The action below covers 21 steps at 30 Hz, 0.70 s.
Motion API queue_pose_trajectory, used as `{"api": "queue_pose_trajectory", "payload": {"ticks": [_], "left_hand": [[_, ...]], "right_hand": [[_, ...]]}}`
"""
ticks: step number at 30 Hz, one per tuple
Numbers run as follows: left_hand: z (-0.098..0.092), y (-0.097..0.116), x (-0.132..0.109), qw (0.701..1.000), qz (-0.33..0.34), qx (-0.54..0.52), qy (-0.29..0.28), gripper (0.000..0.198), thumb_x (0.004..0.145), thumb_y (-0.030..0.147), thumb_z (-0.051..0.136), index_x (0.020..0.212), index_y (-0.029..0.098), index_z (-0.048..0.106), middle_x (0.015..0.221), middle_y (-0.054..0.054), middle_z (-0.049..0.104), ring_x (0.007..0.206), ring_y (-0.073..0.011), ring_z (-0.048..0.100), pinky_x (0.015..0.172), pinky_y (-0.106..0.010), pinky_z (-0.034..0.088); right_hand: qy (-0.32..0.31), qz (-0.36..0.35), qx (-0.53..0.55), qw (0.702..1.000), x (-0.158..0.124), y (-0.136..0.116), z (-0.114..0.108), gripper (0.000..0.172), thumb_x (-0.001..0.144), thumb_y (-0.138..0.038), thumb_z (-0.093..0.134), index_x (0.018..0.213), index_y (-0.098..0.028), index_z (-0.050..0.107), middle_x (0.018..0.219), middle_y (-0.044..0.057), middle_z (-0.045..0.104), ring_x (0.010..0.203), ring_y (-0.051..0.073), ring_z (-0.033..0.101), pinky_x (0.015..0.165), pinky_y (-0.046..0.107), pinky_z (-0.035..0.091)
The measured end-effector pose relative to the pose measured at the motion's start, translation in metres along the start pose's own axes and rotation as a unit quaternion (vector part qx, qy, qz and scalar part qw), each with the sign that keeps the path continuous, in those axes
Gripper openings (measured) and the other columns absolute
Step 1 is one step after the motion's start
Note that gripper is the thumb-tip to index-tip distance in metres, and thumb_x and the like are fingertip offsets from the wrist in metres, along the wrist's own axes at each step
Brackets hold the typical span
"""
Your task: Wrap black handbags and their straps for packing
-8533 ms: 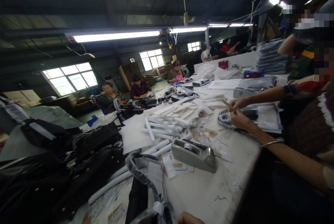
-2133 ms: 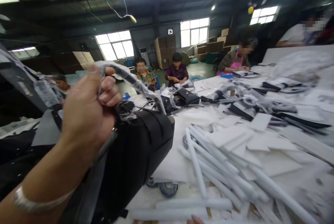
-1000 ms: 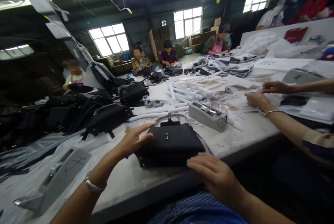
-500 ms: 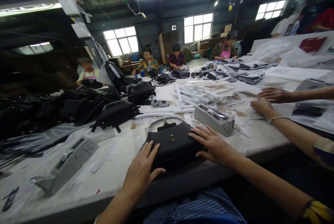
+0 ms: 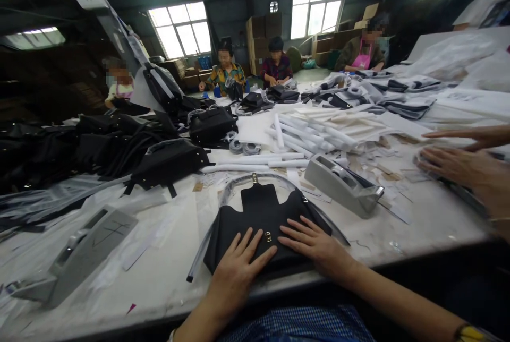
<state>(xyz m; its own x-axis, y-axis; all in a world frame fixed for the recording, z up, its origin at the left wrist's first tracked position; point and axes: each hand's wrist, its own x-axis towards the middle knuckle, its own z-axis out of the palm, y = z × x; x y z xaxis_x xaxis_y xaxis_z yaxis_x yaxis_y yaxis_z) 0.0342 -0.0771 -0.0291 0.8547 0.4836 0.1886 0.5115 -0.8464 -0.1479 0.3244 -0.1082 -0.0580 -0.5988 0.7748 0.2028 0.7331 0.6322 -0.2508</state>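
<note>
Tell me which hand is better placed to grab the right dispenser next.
Probably the right hand: it lies on the right side of the bag, nearer that dispenser; the left hand rests farther from it.

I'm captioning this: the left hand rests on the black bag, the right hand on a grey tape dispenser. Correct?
Not quite: in the head view, the right hand also rests on the black bag, not on the nearby grey tape dispenser. The left hand is on the bag, as you say.

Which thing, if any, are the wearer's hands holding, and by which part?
Nothing is gripped: the left hand and right hand rest spread on the black handbag, near its metal clasp.
</note>
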Motion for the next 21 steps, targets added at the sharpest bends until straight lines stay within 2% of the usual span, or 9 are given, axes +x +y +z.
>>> {"api": "queue_pose_trajectory", "payload": {"ticks": [3,5,7,10,12,15,18,21], "left_hand": [[0.003,0.007,-0.004,0.999,-0.022,-0.034,0.012,0.073,0.091,0.018,0.057,0.153,0.038,0.024,0.16,-0.014,0.031,0.145,-0.036,0.031,0.109,-0.059,0.043],[0.007,0.011,-0.004,0.997,-0.041,-0.047,0.034,0.066,0.094,0.022,0.054,0.152,0.04,0.027,0.159,-0.013,0.034,0.145,-0.0354,0.032,0.108,-0.059,0.043],[0.011,0.012,-0.003,0.996,-0.054,-0.05,0.053,0.062,0.095,0.024,0.053,0.15,0.041,0.03,0.156,-0.011,0.039,0.143,-0.0343,0.036,0.107,-0.058,0.045],[0.015,0.012,-0.001,0.995,-0.056,-0.036,0.079,0.06,0.096,0.027,0.053,0.15,0.041,0.032,0.153,-0.011,0.044,0.14,-0.0346,0.041,0.105,-0.057,0.048],[0.017,0.011,0.0,0.994,-0.048,-0.019,0.097,0.059,0.095,0.028,0.053,0.15,0.04,0.033,0.151,-0.012,0.047,0.138,-0.0344,0.045,0.103,-0.056,0.05],[0.019,0.009,0.0,0.992,-0.036,0.006,0.118,0.059,0.095,0.029,0.053,0.15,0.04,0.033,0.147,-0.012,0.052,0.135,-0.0337,0.049,0.101,-0.053,0.053],[0.028,0.009,-0.001,0.99,-0.037,0.014,0.137,0.059,0.094,0.031,0.054,0.15,0.04,0.034,0.146,-0.011,0.053,0.135,-0.034,0.049,0.101,-0.052,0.053],[0.041,0.01,-0.004,0.985,-0.046,0.008,0.164,0.057,0.094,0.033,0.054,0.148,0.04,0.037,0.148,-0.011,0.051,0.139,-0.0339,0.044,0.104,-0.053,0.049]], "right_hand": [[-0.006,0.009,0.065,0.998,-0.004,-0.003,-0.011,0.078,0.078,-0.002,0.045,0.151,-0.029,0.038,0.155,0.004,0.042,0.147,0.024,0.03,0.121,0.054,0.022],[-0.018,0.018,0.101,0.995,0.0,-0.007,-0.028,0.07,0.082,-0.015,0.056,0.149,-0.027,0.042,0.153,0.007,0.045,0.144,0.026,0.036,0.121,0.052,0.022],[-0.019,0.04,0.106,0.993,0.013,-0.013,-0.046,0.058,0.088,-0.032,0.061,0.144,-0.023,0.051,0.144,0.011,0.055,0.134,0.027,0.049,0.117,0.05,0.031],[-0.012,0.066,0.036,0.997,0.046,-0.023,-0.058,0.039,0.097,-0.042,0.053,0.123,-0.016,0.065,0.114,0.013,0.071,0.104,0.025,0.064,0.095,0.041,0.048],[-0.022,0.047,-0.028,0.998,0.071,-0.028,-0.057,0.031,0.098,-0.04,0.051,0.103,-0.015,0.069,0.096,0.011,0.07,0.089,0.023,0.063,0.079,0.036,0.049],[-0.054,-0.019,-0.082,0.995,0.098,-0.03,-0.046,0.027,0.098,-0.034,0.052,0.084,-0.016,0.066,0.084,0.007,0.067,0.079,0.021,0.059,0.069,0.032,0.045],[-0.089,-0.062,-0.096,0.989,0.109,-0.03,-0.037,0.027,0.098,-0.027,0.049,0.081,-0.016,0.067,0.08,0.007,0.067,0.075,0.019,0.059,0.065,0.03,0.043],[-0.12,-0.015,-0.106,0.987,0.112,-0.04,-0.033,0.023,0.095,-0.022,0.051,0.084,-0.014,0.07,0.082,0.01,0.071,0.076,0.021,0.063,0.064,0.03,0.044]]}}
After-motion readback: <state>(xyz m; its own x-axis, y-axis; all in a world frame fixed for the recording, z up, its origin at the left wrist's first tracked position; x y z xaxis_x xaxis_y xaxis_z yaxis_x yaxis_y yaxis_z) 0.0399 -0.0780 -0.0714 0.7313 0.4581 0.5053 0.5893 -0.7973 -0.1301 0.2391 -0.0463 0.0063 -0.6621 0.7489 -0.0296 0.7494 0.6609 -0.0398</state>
